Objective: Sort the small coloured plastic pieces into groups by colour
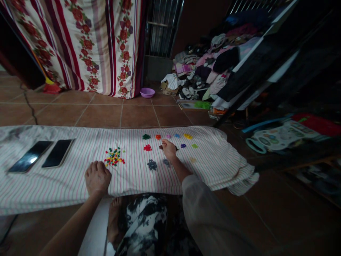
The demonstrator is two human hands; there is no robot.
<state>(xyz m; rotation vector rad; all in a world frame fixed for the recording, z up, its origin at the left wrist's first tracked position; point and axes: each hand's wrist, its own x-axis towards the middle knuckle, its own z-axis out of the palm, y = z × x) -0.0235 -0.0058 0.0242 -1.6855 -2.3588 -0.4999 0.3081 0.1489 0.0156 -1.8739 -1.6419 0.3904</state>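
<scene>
My left hand [98,177] rests on the striped cloth [133,177] with its fingers curled, beside a mixed pile of small coloured pieces [115,157]. My right hand [169,149] is over the brown pieces [161,147], fingers pinched together; anything between them is too small to make out. Around it lie separate small piles: dark green [146,136], orange [158,137], pink [168,136], light blue [177,136], yellow [188,136], red [147,147], dark blue [183,145], lime green [194,145], dark grey [152,164], grey [166,162] and beige [192,160].
Two phones [30,156] [58,153] lie at the cloth's left. Beyond it, on the tiled floor, are a purple basin [147,92], a red broom [52,88] and a heap of clothes [207,67]. A floral curtain [98,46] hangs behind.
</scene>
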